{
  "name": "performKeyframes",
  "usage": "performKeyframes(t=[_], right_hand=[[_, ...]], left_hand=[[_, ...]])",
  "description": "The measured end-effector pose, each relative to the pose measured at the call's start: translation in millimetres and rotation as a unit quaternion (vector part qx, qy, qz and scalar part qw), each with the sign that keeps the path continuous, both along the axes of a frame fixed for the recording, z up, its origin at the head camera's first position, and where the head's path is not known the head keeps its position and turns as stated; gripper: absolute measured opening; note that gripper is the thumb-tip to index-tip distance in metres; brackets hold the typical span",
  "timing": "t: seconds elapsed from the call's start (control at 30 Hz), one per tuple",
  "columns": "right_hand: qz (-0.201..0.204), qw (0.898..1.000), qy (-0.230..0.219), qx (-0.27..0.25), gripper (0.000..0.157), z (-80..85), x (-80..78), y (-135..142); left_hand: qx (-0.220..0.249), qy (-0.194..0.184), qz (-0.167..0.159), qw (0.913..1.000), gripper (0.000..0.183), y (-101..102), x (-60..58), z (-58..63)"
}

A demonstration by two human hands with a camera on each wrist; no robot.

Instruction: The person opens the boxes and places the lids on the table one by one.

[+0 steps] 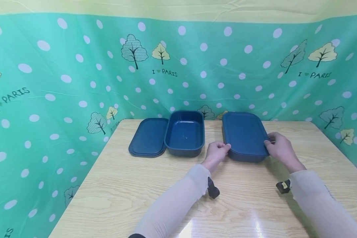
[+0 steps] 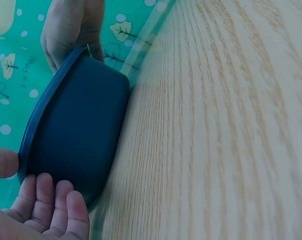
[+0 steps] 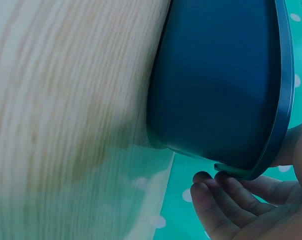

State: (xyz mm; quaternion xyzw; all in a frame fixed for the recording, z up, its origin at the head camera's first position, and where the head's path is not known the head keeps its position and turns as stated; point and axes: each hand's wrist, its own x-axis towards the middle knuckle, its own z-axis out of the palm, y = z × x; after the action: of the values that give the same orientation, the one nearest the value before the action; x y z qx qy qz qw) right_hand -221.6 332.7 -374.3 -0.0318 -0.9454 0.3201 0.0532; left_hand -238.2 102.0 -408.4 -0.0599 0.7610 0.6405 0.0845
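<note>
we clamp the right lid [image 1: 244, 132] at its left and right edges with left hand [image 1: 215, 154] and right hand [image 1: 281, 149]; apparent step: fitting or freeing it, next calling for even force.

pale grey sleeves [image 1: 175, 200] | black wrist devices [image 1: 213, 189] | dark left-arm band [image 1: 137, 235]

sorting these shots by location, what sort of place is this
Probably an improvised indoor filming spot, though the wider room is out of view: a printed cloth hangs like a backdrop behind a wood-grain table, and a small dark wrist-worn device is visible.
</note>
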Motion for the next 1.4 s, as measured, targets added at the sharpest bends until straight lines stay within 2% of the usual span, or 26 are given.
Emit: performKeyframes(t=[0.67, 1.4], right_hand=[[-0.002, 1.0, -0.003, -0.012, 0.048, -1.2, -4.4, -9.3], [-0.01, 1.0, -0.01, -0.021, 0.047, -1.9, -7.8, -18.7]], left_hand=[[0.001, -0.007, 0.007, 1.0, 0.02, -8.0, 0.7, 0.3], [0.036, 0.004, 0.024, 0.9991, 0.02, -12.4, 0.1, -2.6]])
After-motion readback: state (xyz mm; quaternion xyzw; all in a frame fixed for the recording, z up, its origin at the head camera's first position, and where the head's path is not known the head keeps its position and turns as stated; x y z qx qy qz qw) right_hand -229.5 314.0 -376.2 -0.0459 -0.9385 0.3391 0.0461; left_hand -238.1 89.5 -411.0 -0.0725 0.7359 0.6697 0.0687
